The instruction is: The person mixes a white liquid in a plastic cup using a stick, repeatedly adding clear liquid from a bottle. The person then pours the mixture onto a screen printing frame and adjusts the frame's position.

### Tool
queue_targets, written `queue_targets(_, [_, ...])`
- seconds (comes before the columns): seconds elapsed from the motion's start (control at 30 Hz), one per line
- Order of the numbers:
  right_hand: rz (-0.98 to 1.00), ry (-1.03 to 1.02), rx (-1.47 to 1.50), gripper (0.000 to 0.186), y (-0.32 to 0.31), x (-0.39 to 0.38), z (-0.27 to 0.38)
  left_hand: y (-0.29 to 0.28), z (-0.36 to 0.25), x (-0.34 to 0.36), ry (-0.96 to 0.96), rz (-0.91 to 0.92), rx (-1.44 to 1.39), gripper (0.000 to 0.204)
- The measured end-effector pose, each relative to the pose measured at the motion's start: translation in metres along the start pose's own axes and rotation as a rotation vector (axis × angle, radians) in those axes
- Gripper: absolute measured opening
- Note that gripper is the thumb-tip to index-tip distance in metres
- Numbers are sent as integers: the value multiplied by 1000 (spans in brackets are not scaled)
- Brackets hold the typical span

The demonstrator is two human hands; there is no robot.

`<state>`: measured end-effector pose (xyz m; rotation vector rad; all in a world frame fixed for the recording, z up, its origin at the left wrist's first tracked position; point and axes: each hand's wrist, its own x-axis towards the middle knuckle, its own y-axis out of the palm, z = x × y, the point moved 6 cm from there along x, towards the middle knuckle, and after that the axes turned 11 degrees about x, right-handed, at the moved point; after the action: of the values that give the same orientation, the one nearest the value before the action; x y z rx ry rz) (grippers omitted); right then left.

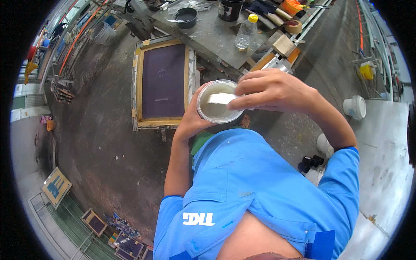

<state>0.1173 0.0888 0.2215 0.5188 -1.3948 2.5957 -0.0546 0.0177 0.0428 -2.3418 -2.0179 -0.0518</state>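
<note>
My left hand (191, 116) is wrapped round the side of a round, pale plastic tub (212, 116), held up in front of my waist. Looking down into its mouth, I see a greyish-white inside. Over the tub, my right hand (277, 90) is closed, its fingers pinching a flat white piece (220, 99) that reaches into the opening. The piece is smeared bright, and I cannot tell its exact kind. Just beyond my left hand stands a screen-printing frame (164, 82) with dark purple mesh and a tan taped border.
Ahead is a grey workbench (212, 37) bearing a dark bowl (186, 18), a black bucket (229, 9) and a clear bottle (246, 34) with a yellow cap. A tape roll (293, 27) lies farther right. White buckets (354, 107) stand on the right; more frames (56, 187) lean lower left.
</note>
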Motion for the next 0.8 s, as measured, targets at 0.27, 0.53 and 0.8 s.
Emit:
queue_targets(0.27, [-18,308,-98,31,6,-36,-26,4,-2,8,-23,-80,-64,113])
queue_targets(0.53, [-357,358,-69,22,2,-35,-34,21,0,16,-13,-46,-44,111])
queue_targets(0.8, [-513,420,29,19,7,-40,-30,31,5,24,0,-99,-64,112])
